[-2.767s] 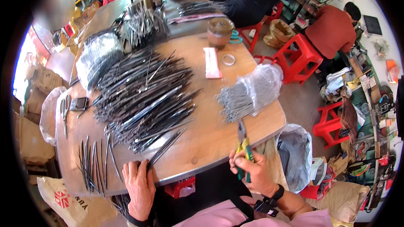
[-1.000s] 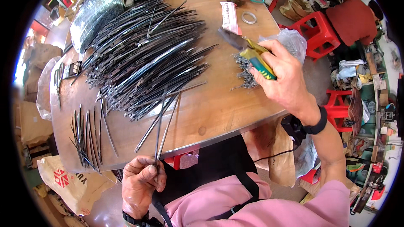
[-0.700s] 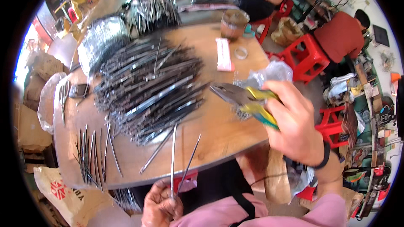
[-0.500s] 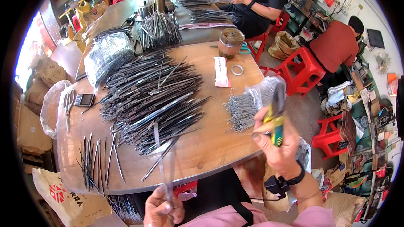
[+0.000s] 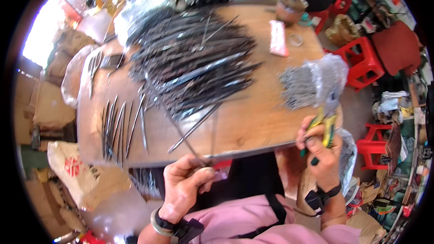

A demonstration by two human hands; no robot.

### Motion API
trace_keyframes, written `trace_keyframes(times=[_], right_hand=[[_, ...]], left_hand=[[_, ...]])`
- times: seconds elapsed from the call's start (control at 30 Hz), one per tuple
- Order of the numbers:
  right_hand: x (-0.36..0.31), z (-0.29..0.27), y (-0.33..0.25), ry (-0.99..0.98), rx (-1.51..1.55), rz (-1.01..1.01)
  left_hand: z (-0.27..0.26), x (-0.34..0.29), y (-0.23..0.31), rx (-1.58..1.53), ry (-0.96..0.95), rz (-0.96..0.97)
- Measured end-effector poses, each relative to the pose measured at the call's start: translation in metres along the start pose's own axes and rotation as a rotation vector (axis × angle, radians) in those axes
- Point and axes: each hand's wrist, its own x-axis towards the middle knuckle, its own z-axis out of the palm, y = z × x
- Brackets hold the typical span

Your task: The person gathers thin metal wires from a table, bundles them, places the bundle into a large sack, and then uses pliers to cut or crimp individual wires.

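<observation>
Near the table's front edge, my left hand [image 5: 187, 183] pinches the lower end of a long thin dark strip [image 5: 177, 129]. The strip slants up and away, smeared by motion; a second faint one seems to stand beside it. My right hand [image 5: 323, 156], at the table's right front edge, is closed around pliers [image 5: 331, 126] with yellow-and-green handles, their jaws blurred and pointing away. Beyond my left hand lies a big pile of dark strips [image 5: 194, 58]. Short grey wire-like pieces [image 5: 296, 88] stick out of a clear plastic bag beyond the pliers. Several loose strips [image 5: 120, 129] lie at the front left.
Scissors [image 5: 94, 68] and a small dark device [image 5: 112, 61] lie at the left edge. A jar [image 5: 290, 11], a white packet [image 5: 278, 38] and a ring [image 5: 296, 40] sit at the right back. Red stools [image 5: 364, 65] stand on the right; two other people are partly visible.
The view has shifted, so the table appears higher. My left hand has come up toward the table edge with the strip. My right hand with the pliers has lowered toward the front edge.
</observation>
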Motion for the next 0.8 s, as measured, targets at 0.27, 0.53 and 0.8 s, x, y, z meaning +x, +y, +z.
trace_keyframes(times=[0.27, 0.53, 0.8], right_hand=[[0.003, 0.020, -0.003, -0.236, -0.588, -0.124], [0.013, 0.014, 0.002, -0.381, -0.646, -0.220], [0.024, 0.059, 0.016, -0.694, -1.109, -0.550]], left_hand=[[-0.010, -0.010, -0.016, 0.059, -0.070, -0.082], [-0.024, -0.016, -0.024, 0.065, -0.081, -0.186], [-0.025, -0.014, -0.019, 0.201, -0.238, -0.396]])
